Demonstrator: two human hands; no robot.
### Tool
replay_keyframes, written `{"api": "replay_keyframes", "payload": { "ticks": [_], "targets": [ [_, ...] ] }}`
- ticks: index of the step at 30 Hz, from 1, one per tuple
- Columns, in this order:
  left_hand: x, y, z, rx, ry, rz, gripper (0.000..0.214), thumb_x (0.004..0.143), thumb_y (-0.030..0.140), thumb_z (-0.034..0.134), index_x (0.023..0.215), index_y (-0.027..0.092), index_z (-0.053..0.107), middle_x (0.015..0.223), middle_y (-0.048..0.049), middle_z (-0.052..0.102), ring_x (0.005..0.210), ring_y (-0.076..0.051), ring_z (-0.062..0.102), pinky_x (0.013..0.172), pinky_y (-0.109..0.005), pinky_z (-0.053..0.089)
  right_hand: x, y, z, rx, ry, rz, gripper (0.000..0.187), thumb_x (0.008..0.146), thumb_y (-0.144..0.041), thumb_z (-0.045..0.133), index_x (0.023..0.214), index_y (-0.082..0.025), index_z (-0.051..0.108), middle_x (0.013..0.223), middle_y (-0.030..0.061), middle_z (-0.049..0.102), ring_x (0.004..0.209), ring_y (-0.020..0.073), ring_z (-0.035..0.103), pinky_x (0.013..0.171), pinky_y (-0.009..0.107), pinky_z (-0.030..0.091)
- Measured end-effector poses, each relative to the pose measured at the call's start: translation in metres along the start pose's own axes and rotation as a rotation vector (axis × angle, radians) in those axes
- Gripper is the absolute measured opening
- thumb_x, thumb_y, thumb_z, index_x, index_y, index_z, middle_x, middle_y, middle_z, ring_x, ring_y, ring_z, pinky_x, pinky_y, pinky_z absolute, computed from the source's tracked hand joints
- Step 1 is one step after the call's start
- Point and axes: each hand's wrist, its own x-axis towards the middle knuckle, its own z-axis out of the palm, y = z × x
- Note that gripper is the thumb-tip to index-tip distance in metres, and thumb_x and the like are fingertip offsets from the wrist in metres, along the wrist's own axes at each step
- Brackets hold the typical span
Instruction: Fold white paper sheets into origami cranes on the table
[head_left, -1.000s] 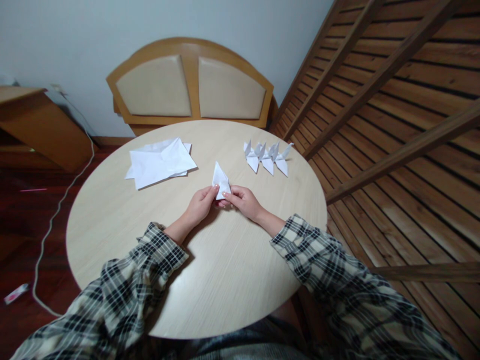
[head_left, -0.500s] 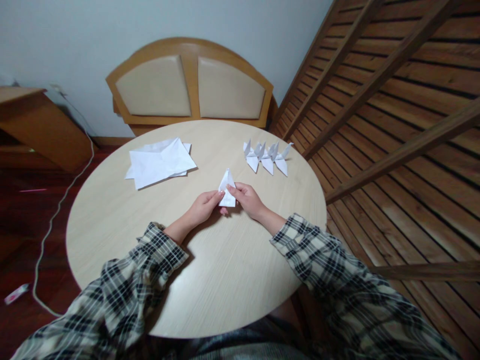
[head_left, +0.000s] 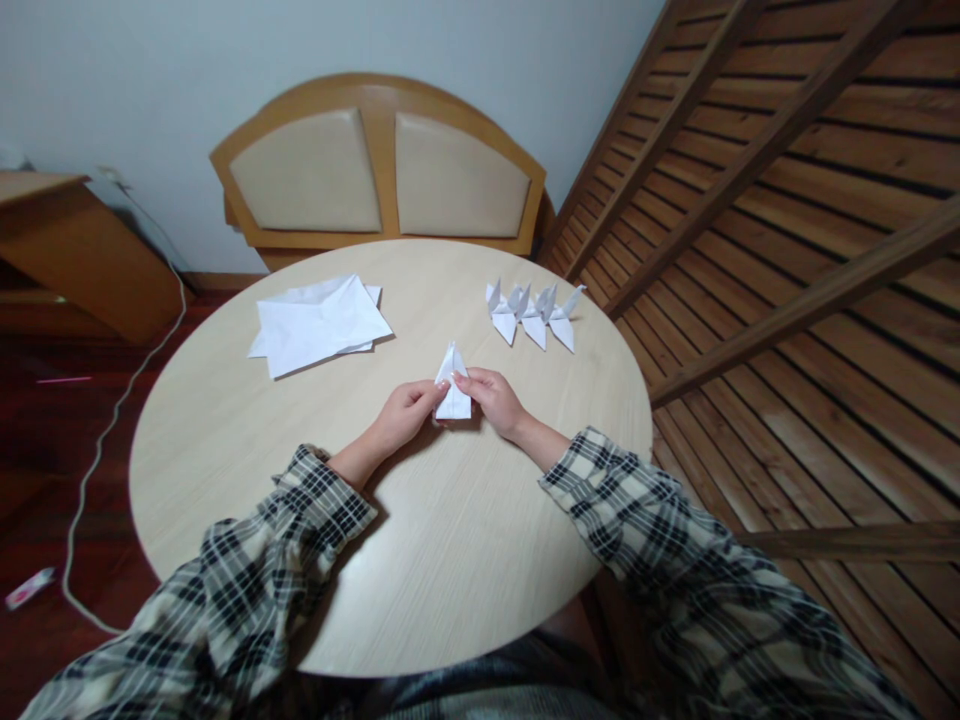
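A small folded piece of white paper [head_left: 454,388] with a pointed top is held just above the round pale wooden table [head_left: 225,450]. My left hand [head_left: 405,415] pinches its left edge with closed fingers. My right hand [head_left: 491,400] pinches its right side, fingers curled. Both arms wear plaid sleeves and reach in from the near edge.
A loose stack of white paper sheets [head_left: 319,322] lies at the table's far left. Several folded white paper cranes [head_left: 534,312] stand in a row at the far right. A wooden chair with padded back [head_left: 379,170] stands behind the table. A white cable [head_left: 97,450] runs along the floor at left.
The folded paper has been turned and shifted slightly right between my fingers, from leaning left to standing with its point up. Both hands kept their grip.
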Motion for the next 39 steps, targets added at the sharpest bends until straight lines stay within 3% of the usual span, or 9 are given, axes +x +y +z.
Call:
{"api": "replay_keyframes", "payload": {
  "ticks": [8, 14, 20, 26, 33, 36, 39],
  "targets": [
    [-0.001, 0.001, 0.000, 0.007, -0.036, -0.016, 0.046, 0.089, 0.053, 0.052, 0.061, 0.017, 0.058, 0.054, -0.0002, 0.053, 0.051, -0.011, 0.043, 0.050, -0.025, 0.037, -0.003, -0.005, 0.003, -0.062, 0.031, 0.032, 0.046, 0.076, -0.063, 0.066, 0.069, -0.018, 0.061, 0.062, -0.0008, 0.055, 0.059, 0.0130, 0.046, 0.055, 0.027, 0.036],
    [-0.004, 0.007, 0.001, 0.035, -0.175, -0.023, 0.047, 0.090, 0.052, 0.051, 0.060, 0.016, 0.059, 0.053, -0.0007, 0.055, 0.049, -0.011, 0.045, 0.050, -0.023, 0.039, 0.000, -0.003, 0.001, -0.045, 0.097, 0.033, 0.049, 0.074, -0.066, 0.066, 0.065, -0.020, 0.052, 0.059, -0.0035, 0.046, 0.056, 0.0113, 0.041, 0.052, 0.027, 0.032],
    [-0.004, 0.006, 0.001, 0.034, -0.233, -0.009, 0.049, 0.090, 0.053, 0.050, 0.058, 0.017, 0.057, 0.052, 0.0003, 0.052, 0.048, -0.010, 0.043, 0.050, -0.024, 0.038, 0.000, 0.001, -0.001, -0.044, 0.128, 0.020, 0.052, 0.079, -0.066, 0.062, 0.060, -0.021, 0.044, 0.055, -0.0056, 0.038, 0.051, 0.0100, 0.034, 0.050, 0.027, 0.027],
    [-0.004, 0.006, 0.001, 0.066, -0.212, 0.019, 0.050, 0.090, 0.051, 0.053, 0.052, 0.019, 0.048, 0.049, 0.0026, 0.044, 0.047, -0.010, 0.037, 0.047, -0.023, 0.032, 0.000, 0.005, -0.003, -0.095, 0.176, -0.002, 0.055, 0.082, -0.068, 0.057, 0.057, -0.022, 0.040, 0.054, -0.0046, 0.038, 0.053, 0.0109, 0.034, 0.051, 0.027, 0.027],
    [-0.004, 0.011, 0.003, 0.029, -0.214, 0.019, 0.032, 0.087, 0.044, 0.061, 0.071, 0.016, 0.062, 0.062, -0.0011, 0.058, 0.056, -0.012, 0.052, 0.055, -0.024, 0.040, 0.003, 0.000, -0.004, -0.114, 0.308, -0.055, 0.056, 0.082, -0.073, 0.054, 0.059, -0.023, 0.042, 0.057, -0.0025, 0.041, 0.056, 0.0134, 0.039, 0.056, 0.029, 0.033],
    [-0.003, 0.009, 0.003, 0.004, -0.142, -0.015, 0.032, 0.088, 0.044, 0.061, 0.075, 0.015, 0.062, 0.063, -0.0018, 0.061, 0.057, -0.012, 0.054, 0.056, -0.024, 0.042, 0.004, -0.001, -0.006, -0.126, 0.371, -0.066, 0.059, 0.084, -0.078, 0.047, 0.061, -0.024, 0.041, 0.058, -0.0020, 0.041, 0.056, 0.0142, 0.040, 0.056, 0.030, 0.035],
    [-0.001, 0.004, 0.003, -0.107, -0.036, -0.061, 0.030, 0.090, 0.044, 0.060, 0.079, 0.015, 0.061, 0.066, -0.0026, 0.063, 0.057, -0.012, 0.056, 0.056, -0.024, 0.044, 0.004, -0.002, -0.007, -0.136, 0.349, -0.071, 0.062, 0.088, -0.079, 0.035, 0.065, -0.023, 0.048, 0.057, -0.0017, 0.044, 0.056, 0.0142, 0.043, 0.059, 0.030, 0.037]
  ]
}}
